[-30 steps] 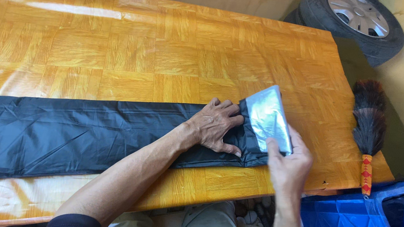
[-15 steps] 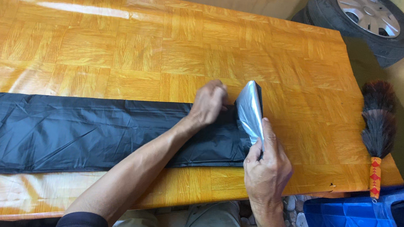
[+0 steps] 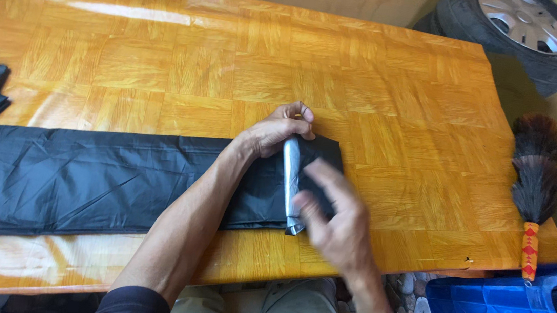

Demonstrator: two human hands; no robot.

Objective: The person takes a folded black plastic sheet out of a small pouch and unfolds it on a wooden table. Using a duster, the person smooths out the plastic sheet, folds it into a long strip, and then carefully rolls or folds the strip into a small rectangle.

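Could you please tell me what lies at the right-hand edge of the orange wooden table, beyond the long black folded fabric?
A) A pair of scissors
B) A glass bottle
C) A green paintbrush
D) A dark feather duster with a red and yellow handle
D: the dark feather duster with a red and yellow handle lies along the right edge of the orange wooden table, apart from the long black folded fabric.
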